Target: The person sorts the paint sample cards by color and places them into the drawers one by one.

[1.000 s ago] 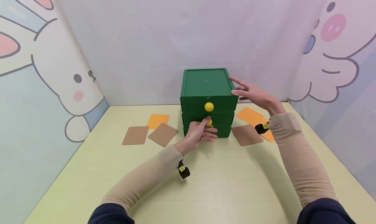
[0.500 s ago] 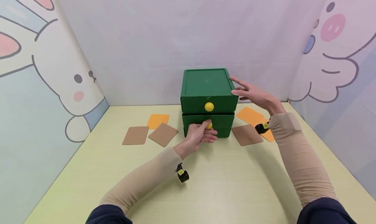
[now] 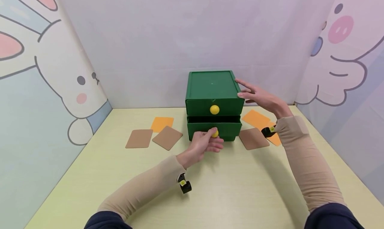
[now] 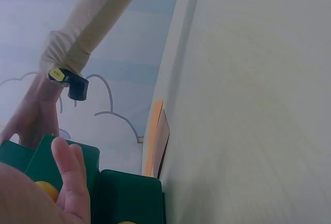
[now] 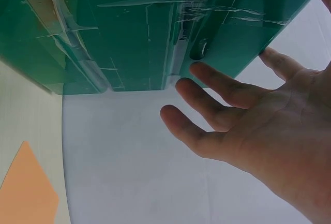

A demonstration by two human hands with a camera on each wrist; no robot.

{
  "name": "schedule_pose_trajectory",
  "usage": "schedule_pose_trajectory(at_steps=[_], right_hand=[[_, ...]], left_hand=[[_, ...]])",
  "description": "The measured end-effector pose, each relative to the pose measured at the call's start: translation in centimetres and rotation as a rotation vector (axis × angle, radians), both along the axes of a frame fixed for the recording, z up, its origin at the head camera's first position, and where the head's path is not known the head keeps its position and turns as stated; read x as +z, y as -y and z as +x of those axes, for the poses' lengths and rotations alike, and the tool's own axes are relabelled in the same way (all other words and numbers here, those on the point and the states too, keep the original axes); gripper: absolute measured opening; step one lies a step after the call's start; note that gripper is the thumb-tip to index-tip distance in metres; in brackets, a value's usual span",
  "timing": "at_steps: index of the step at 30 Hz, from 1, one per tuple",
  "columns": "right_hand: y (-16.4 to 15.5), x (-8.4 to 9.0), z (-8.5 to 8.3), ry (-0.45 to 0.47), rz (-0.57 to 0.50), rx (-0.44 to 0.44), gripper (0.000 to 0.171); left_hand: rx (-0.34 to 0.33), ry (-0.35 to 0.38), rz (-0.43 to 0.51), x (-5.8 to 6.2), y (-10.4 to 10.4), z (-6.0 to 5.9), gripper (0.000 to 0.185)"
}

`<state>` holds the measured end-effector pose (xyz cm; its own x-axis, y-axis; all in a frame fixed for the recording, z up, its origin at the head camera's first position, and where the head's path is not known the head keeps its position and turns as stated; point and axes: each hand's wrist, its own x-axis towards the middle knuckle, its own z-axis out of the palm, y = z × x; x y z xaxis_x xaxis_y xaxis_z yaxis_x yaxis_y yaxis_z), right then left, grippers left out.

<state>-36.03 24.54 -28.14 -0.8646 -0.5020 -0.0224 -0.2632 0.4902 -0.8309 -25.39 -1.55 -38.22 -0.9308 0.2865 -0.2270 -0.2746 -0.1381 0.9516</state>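
Table point(image 3: 234, 189) spreads under the left hand point(image 3: 200, 146) and right hand point(image 3: 260, 97). Upon it, ahead of the left hand and left of the right, stands a green drawer unit point(image 3: 212, 84). Its partly pulled-out drawer point(image 3: 230, 130), below the top one, juts toward the left hand. The right hand's fingers are spread apart, touching the unit's right upper edge. Two brown cards point(image 3: 139, 138) and an orange card point(image 3: 162, 124) lie left of the left hand; another brown card point(image 3: 254, 138) and orange cards point(image 3: 255, 119) lie below the right. The left thumb and fingers pinch the pulled-out drawer's yellow knob point(image 3: 215, 133); a matching upper knob point(image 3: 214, 109) sits above that hand.
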Motion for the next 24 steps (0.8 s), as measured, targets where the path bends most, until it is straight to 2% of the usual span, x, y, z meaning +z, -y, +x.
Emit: schedule_pose_trajectory(at_steps=[11,24], right_hand=[[0.0,0.0,0.1,0.001,0.005,-0.010,0.067],[0.0,0.0,0.0,0.003,0.000,-0.006,0.067]], left_hand=[[-0.017,-0.001,0.003,0.0,0.1,1.3,0.049],[-0.034,0.001,-0.010,-0.3,0.3,2.4,0.043]])
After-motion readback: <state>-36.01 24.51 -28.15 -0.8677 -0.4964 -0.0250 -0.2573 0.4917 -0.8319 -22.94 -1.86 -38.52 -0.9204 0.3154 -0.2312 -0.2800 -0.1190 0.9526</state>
